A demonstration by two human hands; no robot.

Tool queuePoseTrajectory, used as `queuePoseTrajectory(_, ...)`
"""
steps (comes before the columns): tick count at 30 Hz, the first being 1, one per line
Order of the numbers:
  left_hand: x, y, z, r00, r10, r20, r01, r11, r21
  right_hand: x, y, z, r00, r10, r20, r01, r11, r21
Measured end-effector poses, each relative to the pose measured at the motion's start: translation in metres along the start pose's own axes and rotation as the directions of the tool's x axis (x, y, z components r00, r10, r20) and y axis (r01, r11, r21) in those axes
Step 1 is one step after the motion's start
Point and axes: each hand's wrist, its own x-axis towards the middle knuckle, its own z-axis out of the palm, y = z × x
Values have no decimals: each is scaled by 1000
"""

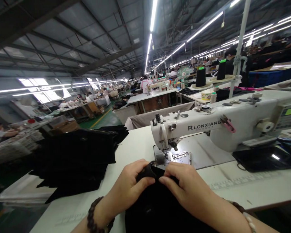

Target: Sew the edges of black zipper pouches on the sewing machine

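Observation:
Both my hands pinch a piece of black fabric (157, 200) at the near edge of the white table (135, 142). My left hand (129, 187) grips its folded top edge from the left, thumb on top. My right hand (188, 187) is closed on the same edge from the right. The fold sits just in front of the presser foot (165, 149) of a white sewing machine (215, 126) marked RLONXIANG. A dark bead bracelet circles my left wrist.
A stack of black fabric pieces (77, 158) lies on the table's left side. A black tray (266, 157) lies under the machine's right end. Thread cones (200, 76) stand behind. Other workers sit at tables (150, 95) further back.

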Motion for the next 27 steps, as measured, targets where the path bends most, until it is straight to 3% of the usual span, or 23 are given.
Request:
queuePoseTrajectory(3,1,0,2,998,-49,-25,49,998,27,1,-2,-2,1000,-22,10,22,999,33)
queuePoseTrajectory(7,3,0,3,996,-90,-7,90,996,-9,4,-1,-2,998,60,29,-60,998,17)
queuePoseTrajectory(16,8,-4,4,970,-221,103,241,932,-272,8,6,5,986,164,-3,-163,985,60)
queuePoseTrajectory(22,12,-5,4,949,-285,134,312,912,-267,10,14,10,973,221,64,-228,964,138)
queuePoseTrajectory(27,16,-7,5,941,-307,141,329,929,-172,11,22,16,962,264,73,-273,944,183)
